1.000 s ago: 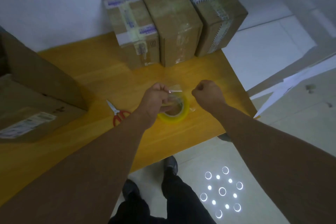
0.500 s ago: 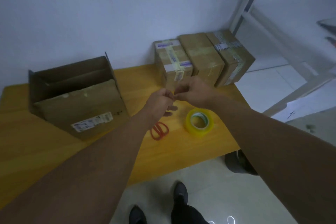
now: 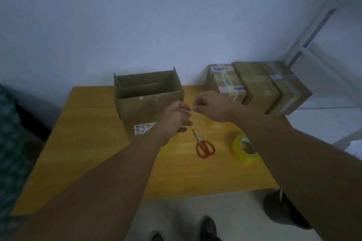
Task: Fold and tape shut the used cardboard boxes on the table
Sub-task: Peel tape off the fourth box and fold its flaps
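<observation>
An open brown cardboard box (image 3: 148, 101) with its flaps up stands at the back of the yellow table (image 3: 94, 143). Three taped boxes (image 3: 256, 84) sit side by side at the back right. My left hand (image 3: 175, 119) and right hand (image 3: 210, 106) meet in the air just in front of the open box's right corner. Their fingertips pinch a small clear tape piece (image 3: 192, 110) that is barely visible. Red-handled scissors (image 3: 204, 146) lie below the hands. A yellow tape roll (image 3: 244, 149) lies flat to the right, partly behind my right forearm.
The table's near edge runs below my forearms, with tiled floor and my shoes beyond it. A dark round object (image 3: 284, 209) stands on the floor at the right. Green patterned cloth (image 3: 7, 143) is at the far left. A white wall backs the table.
My left hand let go of the tape roll, which now lies on the table. Both hands rose and met fingertip to fingertip. The view swung up and left, bringing the open box in.
</observation>
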